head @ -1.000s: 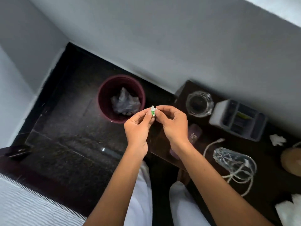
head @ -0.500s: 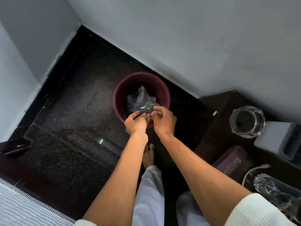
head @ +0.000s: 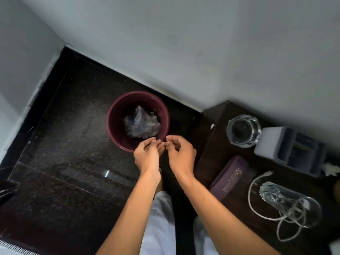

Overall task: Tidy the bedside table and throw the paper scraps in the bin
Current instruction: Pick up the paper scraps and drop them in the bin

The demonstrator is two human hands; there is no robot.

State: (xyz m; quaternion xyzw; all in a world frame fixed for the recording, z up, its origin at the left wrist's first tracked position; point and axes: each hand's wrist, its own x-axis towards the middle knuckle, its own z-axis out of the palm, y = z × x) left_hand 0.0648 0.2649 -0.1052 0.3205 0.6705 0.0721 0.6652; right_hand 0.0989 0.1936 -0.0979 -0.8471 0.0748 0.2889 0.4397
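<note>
The left hand (head: pixel 147 157) and right hand (head: pixel 181 157) hung side by side, fingers loosely curled and tips almost meeting, with nothing to be seen between them. Just beyond and under the fingertips stood the maroon bin (head: pixel 112 129), its near rim partly hidden by them, and deeper in it lay a crumpled clear bag (head: pixel 140 124). The bin sat on a dark, speckled, polished floor (head: pixel 64 144) that ran into a corner of pale grey walls (head: pixel 202 43). Right of the right fingers stood the dark wooden table (head: pixel 272 163), set against the wall. On it, farther right, were a glass jar (head: pixel 243 130), a grey organiser (head: pixel 290 150), a purple book (head: pixel 231 178) and a white cord (head: pixel 254 211) looped at a clear glass (head: pixel 287 205) lying on its side (through it or under it, I could not tell). A white scrap (head: pixel 331 171) lay at the far right edge beside the organiser, well apart from both hands.
</note>
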